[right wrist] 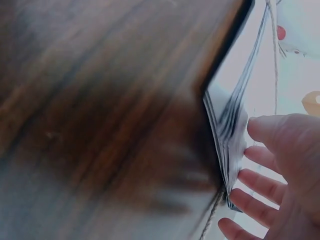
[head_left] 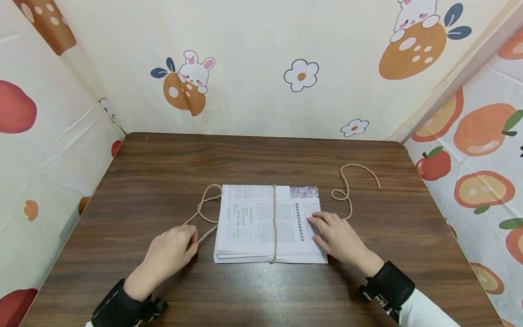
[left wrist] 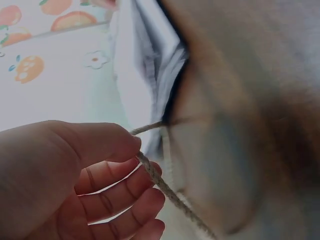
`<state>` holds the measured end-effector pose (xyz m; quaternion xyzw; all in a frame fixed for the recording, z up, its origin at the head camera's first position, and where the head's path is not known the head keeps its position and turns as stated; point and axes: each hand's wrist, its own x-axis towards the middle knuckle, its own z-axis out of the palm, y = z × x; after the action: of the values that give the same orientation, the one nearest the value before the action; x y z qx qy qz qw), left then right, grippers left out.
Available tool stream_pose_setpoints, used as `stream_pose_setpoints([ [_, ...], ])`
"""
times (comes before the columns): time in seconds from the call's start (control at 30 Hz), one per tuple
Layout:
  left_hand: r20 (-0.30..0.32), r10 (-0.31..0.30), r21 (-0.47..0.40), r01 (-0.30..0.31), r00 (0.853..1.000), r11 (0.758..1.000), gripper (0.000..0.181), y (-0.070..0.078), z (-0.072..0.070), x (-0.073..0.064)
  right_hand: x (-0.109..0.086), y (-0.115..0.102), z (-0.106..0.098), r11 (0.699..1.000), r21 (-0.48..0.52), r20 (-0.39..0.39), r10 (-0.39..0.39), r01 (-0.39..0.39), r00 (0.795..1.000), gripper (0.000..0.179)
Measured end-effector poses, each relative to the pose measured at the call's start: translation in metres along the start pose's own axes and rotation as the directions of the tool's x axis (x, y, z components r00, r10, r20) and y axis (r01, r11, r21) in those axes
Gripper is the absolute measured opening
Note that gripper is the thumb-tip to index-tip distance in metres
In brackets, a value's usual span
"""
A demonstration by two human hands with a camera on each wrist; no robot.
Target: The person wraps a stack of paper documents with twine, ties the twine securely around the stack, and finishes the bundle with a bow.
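A stack of folded newspapers [head_left: 253, 218] lies flat on the table, with a beige string [head_left: 275, 222] running over its top from back to front. More string emerges at both sides. Left of the stack, my left hand [head_left: 169, 252] pinches the string between thumb and index finger; the left wrist view shows the string [left wrist: 175, 199] passing out below the thumb, the other fingers loosely curled. My right hand [head_left: 341, 238] rests on the stack's right edge with fingers spread and slightly bent. The part of the string beneath the newspapers is hidden.
On the dark wood table [head_left: 184, 159], a loose string end [head_left: 347, 181] curls behind my right hand. Another loop of string [head_left: 204, 200] lies beside the stack's left edge. Printed cloth walls [head_left: 253, 91] stand at the back and both sides.
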<state>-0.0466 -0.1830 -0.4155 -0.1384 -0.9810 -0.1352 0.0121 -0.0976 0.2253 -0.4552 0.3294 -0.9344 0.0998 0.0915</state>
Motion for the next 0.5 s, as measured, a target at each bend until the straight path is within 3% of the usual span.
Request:
stream_pose_setpoints([
  [0.3,-0.133,0.021,-0.02,-0.024,0.991,1.0,0.019,0.016,-0.036,0.001,0.002,0.02,-0.011,0.995,-0.008,-0.014,0.096,-0.096,0.995,0.037],
  [0.5,-0.205,0.119,-0.018,-0.125,0.971,0.992,0.019,0.041,-0.056,0.009,0.008,0.03,-0.019,0.993,-0.005,-0.045,0.114,-0.115,0.992,0.03],
])
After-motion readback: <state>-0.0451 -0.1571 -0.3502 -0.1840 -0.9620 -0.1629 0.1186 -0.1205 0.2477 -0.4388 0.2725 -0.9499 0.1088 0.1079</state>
